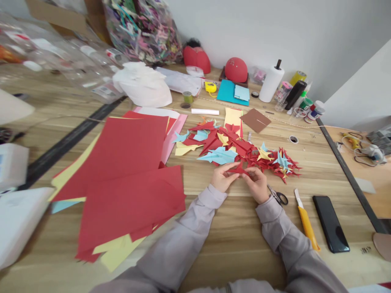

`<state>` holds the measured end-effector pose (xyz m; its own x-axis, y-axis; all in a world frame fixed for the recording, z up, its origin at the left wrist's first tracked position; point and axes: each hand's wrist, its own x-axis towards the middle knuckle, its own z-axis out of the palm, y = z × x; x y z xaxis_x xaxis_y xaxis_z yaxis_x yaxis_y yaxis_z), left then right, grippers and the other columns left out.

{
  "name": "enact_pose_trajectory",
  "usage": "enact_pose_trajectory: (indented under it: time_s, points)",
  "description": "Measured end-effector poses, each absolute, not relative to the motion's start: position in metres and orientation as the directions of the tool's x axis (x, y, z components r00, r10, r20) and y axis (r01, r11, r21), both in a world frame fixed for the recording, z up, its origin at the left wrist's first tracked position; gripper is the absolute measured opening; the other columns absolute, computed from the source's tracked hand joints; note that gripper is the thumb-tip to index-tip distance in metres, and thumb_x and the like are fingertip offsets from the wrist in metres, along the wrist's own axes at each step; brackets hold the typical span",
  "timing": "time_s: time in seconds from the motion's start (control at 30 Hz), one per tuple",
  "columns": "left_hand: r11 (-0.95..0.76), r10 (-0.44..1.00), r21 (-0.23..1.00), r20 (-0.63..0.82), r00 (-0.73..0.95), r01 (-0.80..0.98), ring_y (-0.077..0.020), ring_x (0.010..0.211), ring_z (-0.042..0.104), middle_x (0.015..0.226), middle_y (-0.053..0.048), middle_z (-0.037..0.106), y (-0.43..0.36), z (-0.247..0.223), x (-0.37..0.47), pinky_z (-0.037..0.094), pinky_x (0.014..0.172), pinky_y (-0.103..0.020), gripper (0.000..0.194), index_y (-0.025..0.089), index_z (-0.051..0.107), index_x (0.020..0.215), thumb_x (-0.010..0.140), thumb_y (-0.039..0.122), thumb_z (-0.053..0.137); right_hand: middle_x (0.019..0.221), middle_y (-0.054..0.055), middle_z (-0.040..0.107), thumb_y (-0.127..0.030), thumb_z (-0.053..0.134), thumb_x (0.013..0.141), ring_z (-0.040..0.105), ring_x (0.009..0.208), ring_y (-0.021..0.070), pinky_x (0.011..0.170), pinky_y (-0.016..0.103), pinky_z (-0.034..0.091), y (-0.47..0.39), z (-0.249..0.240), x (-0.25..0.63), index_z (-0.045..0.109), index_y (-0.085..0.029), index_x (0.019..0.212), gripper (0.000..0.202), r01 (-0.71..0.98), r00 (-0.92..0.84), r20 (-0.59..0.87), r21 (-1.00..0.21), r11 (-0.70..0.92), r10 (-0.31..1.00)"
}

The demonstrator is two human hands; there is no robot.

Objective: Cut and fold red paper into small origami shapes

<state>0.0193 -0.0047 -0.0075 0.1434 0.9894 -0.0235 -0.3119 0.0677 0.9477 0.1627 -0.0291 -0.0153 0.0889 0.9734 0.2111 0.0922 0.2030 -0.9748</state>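
Note:
A small folded red paper piece [240, 169] is held between both hands in front of the pile. My left hand [222, 177] pinches its left side, fingers closed on it. On its right side, my right hand [257, 184] grips it with fingertips and thumb. Just beyond the hands lies a pile of folded paper pieces in red, blue and yellow [221, 155]. It stretches right into a heap of small pointed pieces [282, 161]. Large red paper sheets [131, 199] lie stacked to the left, with yellow, pink and blue sheets partly under them.
Black scissors [280, 197] lie beside my right hand. Further right are a yellow cutter [308, 228] and a black phone [330, 224]. Behind the pile are a brown square [255, 120], a tape measure [210, 87], a red pincushion [236, 70] and several bottles. Plastic bottles [73, 61] fill the back left.

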Motion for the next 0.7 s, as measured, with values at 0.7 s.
enact_pose_trajectory:
  time_s: [0.7]
  points:
    - [0.194, 0.96, 0.942, -0.125, 0.25, -0.274, -0.0174, 0.05, 0.065, 0.059, -0.003, 0.069, -0.0017, -0.0032, 0.0156, 0.056, 0.055, -0.031, 0.035, 0.013, 0.067, 0.072, 0.049, 0.035, 0.083, 0.063, -0.002, 0.061, -0.04, 0.071, 0.072, 0.057, 0.054, 0.0114, 0.053, 0.025, 0.047, -0.0279, -0.0071, 0.1679, 0.057, -0.02, 0.079, 0.026, -0.036, -0.034, 0.033, -0.999, 0.032, 0.999]
